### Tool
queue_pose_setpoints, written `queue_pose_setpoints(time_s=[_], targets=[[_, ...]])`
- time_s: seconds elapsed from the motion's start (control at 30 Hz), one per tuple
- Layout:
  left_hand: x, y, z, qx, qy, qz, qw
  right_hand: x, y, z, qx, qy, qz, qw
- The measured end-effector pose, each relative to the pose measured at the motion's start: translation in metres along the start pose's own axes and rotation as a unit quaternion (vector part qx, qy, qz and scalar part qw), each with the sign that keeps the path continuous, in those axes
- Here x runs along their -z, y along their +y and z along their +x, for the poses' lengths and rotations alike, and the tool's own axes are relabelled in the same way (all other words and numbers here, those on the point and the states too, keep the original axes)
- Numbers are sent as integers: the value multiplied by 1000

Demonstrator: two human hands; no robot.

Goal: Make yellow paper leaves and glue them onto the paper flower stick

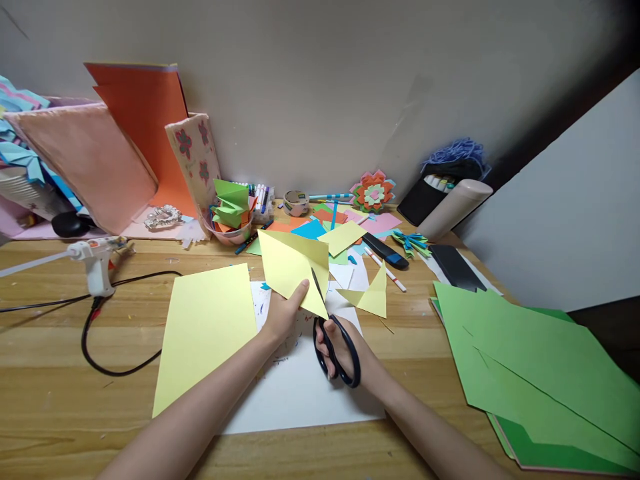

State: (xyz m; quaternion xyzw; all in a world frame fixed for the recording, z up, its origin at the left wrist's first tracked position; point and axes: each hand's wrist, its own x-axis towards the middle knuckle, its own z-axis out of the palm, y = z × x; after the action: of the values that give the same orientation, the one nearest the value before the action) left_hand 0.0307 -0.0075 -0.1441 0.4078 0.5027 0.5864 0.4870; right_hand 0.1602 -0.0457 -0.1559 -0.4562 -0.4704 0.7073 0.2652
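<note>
In R hand (pixel 345 345), scissors (pixel 325 323) touch ylw paper (pixel 291 259).

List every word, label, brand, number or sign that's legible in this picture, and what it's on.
No text can be read with certainty.
Flowered panel: small marks beside the flowers, too small to read.
Tape roll: patterned; any print is too small to read.
White sheet: coloured marks, no readable word.
Yellow paper and scissors: no lettering visible.
</note>
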Motion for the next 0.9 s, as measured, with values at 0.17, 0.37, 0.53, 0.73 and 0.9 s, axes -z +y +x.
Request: queue_pose_setpoints(time_s=[0.17, 0.37, 0.53, 0.73, 0.9], targets=[[1, 1, 1, 10, -9, 3, 1000, -1, 1, -2, 55, 32, -44, 997], [2, 2, 1, 4, -24, 15, 1000, 1, -2, -1, 18, 15, -7, 1000], [1, 1, 1, -2, -39, 27, 999, 1, -3, 1, -6, 18, 7, 1000], [2, -1, 1, 5, -37, 11, 999, 1, -4, 0, 13, 22, -12, 1000], [2, -2, 1, 14, -34, -1, 999, 2, -7, -4, 32, 2, -18, 999]])
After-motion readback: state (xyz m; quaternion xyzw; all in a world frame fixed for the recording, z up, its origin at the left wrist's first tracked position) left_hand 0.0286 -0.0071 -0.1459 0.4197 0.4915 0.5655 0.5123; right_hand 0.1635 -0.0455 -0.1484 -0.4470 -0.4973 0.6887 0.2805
